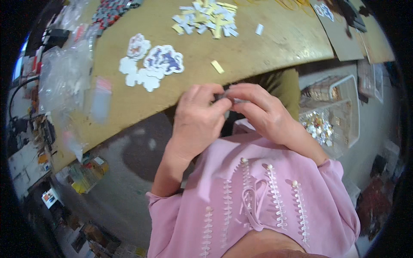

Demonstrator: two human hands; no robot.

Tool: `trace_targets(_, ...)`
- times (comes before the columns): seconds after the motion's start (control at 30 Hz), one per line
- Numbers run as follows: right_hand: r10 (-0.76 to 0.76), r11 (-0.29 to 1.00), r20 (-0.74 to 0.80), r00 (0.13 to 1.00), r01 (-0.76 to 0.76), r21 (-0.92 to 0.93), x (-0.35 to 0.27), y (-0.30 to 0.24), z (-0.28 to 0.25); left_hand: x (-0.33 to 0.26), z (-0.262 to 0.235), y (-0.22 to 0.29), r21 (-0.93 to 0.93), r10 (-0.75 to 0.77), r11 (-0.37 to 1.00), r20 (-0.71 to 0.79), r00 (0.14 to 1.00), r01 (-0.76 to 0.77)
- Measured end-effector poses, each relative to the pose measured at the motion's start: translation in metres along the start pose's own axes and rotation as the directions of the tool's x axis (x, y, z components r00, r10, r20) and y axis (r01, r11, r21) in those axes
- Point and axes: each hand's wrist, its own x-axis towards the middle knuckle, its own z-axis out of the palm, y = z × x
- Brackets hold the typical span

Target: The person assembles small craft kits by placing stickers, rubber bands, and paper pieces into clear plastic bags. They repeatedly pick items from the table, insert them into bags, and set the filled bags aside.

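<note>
My left hand (200, 115) and my right hand (262, 109) meet just off the table's front edge, above my lap. Fingers of both are closed round a small dark grey piece (224, 97), mostly hidden by the fingertips, so its kind does not show. On the table beyond them lies a single pale yellow strip (217, 66). To its left rests a cluster of die-cut stickers (164, 60), some with blue and reddish printed figures and several plain white.
A heap of yellow and white strips (206, 18) lies at the back of the table (275, 49). Red and grey small parts (112, 15) are piled back left, beside clear plastic bags (64, 81). A white basket (355, 107) with shiny pieces stands at the right, below table height.
</note>
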Motion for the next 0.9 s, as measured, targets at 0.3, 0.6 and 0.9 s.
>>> trace_targets(0.3, 0.043, 0.985, -0.049, 0.998, -0.05, -0.167, -0.007, 0.007, -0.01, 0.067, -0.065, -0.072, -0.159, -0.169, 0.976, -0.11, 0.979, 0.151)
trace_targets(0.6, 0.062, 0.988, -0.071, 0.996, -0.071, -0.136, -0.021, 0.014, -0.009, 0.173, -0.082, -0.24, 0.422, -0.032, 0.883, -0.384, 0.923, 0.207)
trace_targets(0.9, 0.11, 0.993, -0.126, 0.986, -0.115, -0.028, -0.022, 0.022, -0.022, 0.206, -0.084, -0.212, 0.371, -0.288, 0.858, -0.222, 0.931, 0.354)
